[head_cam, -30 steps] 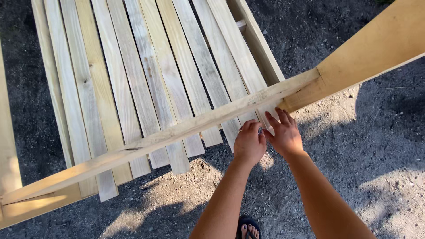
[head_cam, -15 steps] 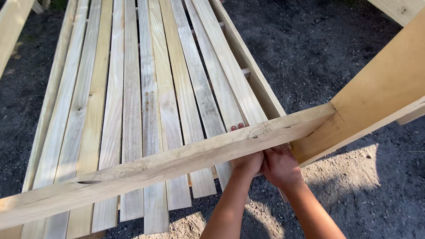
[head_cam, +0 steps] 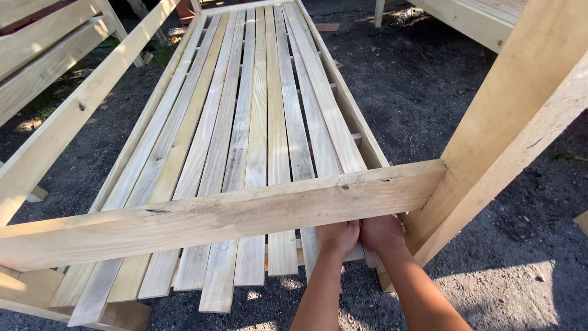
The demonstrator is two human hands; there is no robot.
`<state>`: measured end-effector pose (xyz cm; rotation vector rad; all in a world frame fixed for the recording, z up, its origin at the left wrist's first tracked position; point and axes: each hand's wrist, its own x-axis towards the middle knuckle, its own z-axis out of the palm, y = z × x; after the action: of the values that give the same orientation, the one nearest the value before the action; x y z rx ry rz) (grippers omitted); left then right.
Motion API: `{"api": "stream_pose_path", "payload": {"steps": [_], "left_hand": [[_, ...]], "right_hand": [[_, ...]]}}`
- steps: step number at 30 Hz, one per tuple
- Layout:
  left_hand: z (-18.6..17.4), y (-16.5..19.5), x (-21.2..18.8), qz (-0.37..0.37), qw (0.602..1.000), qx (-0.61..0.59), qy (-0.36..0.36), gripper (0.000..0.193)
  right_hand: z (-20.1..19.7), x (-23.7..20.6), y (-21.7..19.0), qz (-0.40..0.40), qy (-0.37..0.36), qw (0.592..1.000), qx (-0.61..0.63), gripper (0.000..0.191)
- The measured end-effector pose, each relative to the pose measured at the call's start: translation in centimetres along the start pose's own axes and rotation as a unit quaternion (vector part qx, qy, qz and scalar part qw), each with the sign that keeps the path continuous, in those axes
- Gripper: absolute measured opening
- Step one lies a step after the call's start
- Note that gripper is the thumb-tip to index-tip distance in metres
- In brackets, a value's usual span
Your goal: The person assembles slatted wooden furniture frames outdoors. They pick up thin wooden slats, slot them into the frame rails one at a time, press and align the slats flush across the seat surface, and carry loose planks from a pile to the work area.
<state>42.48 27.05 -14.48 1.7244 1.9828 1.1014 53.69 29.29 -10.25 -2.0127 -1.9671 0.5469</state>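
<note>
A long wooden frame lies on the dirt with several pale slats laid lengthwise on it. A wide cross rail runs across in front of me and meets a thick post on the right. My left hand and my right hand sit side by side just under the rail, gripping the near end of a slat at the frame's right side. The rail hides my fingertips and most of that slat's end.
Dark gravelly ground surrounds the frame. Another wooden rail slants along the left, with more timber frames at the top left and top right. A small wood offcut lies on the dirt.
My view has lifted and moved closer, so the rail now crosses lower in the picture. My hands have slid under the rail and closed on the slat end.
</note>
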Motion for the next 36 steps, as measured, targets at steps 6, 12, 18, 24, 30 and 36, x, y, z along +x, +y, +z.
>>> {"api": "stream_pose_path", "payload": {"steps": [6, 12, 18, 24, 30, 36], "left_hand": [[0.2, -0.1, 0.7, -0.044, 0.998, 0.048, -0.004, 0.045], [0.2, -0.5, 1.1, -0.006, 0.996, 0.033, 0.079, 0.045], [-0.4, -1.3, 1.9, 0.008, 0.997, 0.076, -0.014, 0.041], [-7.2, -3.9, 1.7, 0.077, 0.971, 0.178, -0.142, 0.042], [-9.5, -7.2, -1.2, 0.153, 0.967, 0.2, -0.042, 0.047], [-8.5, -9.6, -0.7, 0.039, 0.997, 0.064, -0.025, 0.043]], "right_hand": [[1.1, 2.6, -0.2, -0.033, -0.069, 0.995, -0.062, 0.06], [1.1, 2.7, -0.5, -0.115, 0.061, 0.991, 0.007, 0.062], [1.7, 2.9, -0.1, -0.052, -0.025, 0.998, -0.013, 0.056], [1.8, 3.6, -0.1, -0.108, 0.011, 0.993, -0.036, 0.054], [2.3, 4.3, -1.8, -0.227, 0.12, 0.966, -0.035, 0.062], [5.9, 3.0, -3.2, -0.176, 0.092, 0.98, 0.017, 0.069]]}}
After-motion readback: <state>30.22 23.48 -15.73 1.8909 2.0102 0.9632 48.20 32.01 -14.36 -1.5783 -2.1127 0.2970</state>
